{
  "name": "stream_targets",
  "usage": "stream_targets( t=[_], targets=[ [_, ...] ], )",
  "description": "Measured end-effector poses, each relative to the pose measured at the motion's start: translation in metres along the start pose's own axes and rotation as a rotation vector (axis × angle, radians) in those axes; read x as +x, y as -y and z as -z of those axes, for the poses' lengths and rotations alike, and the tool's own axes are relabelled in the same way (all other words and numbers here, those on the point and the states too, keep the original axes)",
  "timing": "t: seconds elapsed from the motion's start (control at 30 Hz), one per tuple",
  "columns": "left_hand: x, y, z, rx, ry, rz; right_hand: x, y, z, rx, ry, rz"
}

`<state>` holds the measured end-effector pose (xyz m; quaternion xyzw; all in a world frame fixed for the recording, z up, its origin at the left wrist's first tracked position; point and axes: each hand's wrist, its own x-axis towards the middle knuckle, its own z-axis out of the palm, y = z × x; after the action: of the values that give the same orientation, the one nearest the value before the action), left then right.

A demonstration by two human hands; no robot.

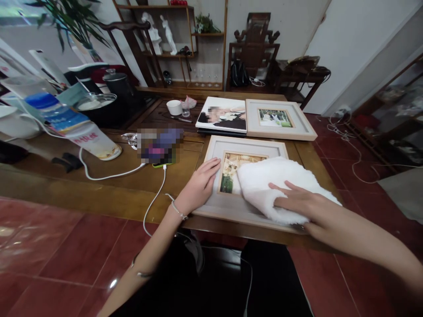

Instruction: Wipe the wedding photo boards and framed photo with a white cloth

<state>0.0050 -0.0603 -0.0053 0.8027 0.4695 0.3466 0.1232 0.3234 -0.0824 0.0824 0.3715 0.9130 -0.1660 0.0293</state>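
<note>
A pale wooden picture frame (244, 145) lies flat at the near edge of the wooden table (109, 187), with a photo behind its glass. My left hand (200, 185) rests flat on the frame's left side, fingers stretched out. My right hand (295, 200) lies flat with fingers spread on a white fluffy cloth (264, 180) that covers the frame's right half.
Behind the near frame lie a second framed photo (279, 119) and an unframed photo print (223, 115). A phone on a white charging cable (153, 193) sits left of the frame. A cup (174, 107), a plastic bottle (79, 127), pots and shelves stand further back.
</note>
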Motion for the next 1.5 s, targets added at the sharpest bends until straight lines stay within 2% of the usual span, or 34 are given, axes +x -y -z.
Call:
stream_targets(
  t=[0.2, 0.4, 0.53, 0.67, 0.83, 0.93, 1.03, 1.13, 1.23, 1.37, 1.5],
  targets=[
    [0.0, -0.002, 0.001, 0.005, 0.004, -0.001, 0.015, -0.006, -0.005, 0.06, -0.089, -0.015],
    [0.0, -0.002, 0.001, 0.011, 0.003, -0.002, 0.045, -0.025, -0.004, -0.087, -0.218, 0.076],
    [0.0, -0.001, 0.0, 0.009, -0.003, -0.005, 0.06, -0.032, -0.005, -0.18, -0.272, 0.074],
    [-0.001, 0.0, 0.0, 0.01, -0.009, -0.002, 0.054, -0.018, -0.003, -0.189, -0.222, 0.076],
    [-0.001, 0.001, 0.0, 0.01, -0.004, -0.005, 0.022, 0.009, 0.005, -0.1, -0.062, 0.004],
    [-0.001, 0.0, 0.0, 0.009, 0.0, -0.005, 0.006, 0.015, 0.005, -0.032, 0.003, 0.0],
    [0.0, -0.001, 0.001, 0.01, 0.008, 0.004, 0.002, 0.012, 0.003, 0.014, 0.03, -0.015],
    [0.0, -0.002, 0.002, 0.015, 0.016, 0.006, 0.009, 0.007, 0.002, 0.024, 0.016, -0.037],
    [-0.001, -0.002, 0.002, 0.011, 0.013, 0.002, 0.02, -0.001, 0.0, 0.008, -0.073, -0.041],
    [-0.001, -0.001, 0.001, -0.003, -0.008, -0.001, 0.035, -0.009, -0.002, -0.009, -0.173, 0.015],
    [-0.001, -0.001, 0.001, -0.017, -0.013, -0.003, 0.039, -0.007, -0.001, -0.048, -0.191, 0.047]
  ],
)
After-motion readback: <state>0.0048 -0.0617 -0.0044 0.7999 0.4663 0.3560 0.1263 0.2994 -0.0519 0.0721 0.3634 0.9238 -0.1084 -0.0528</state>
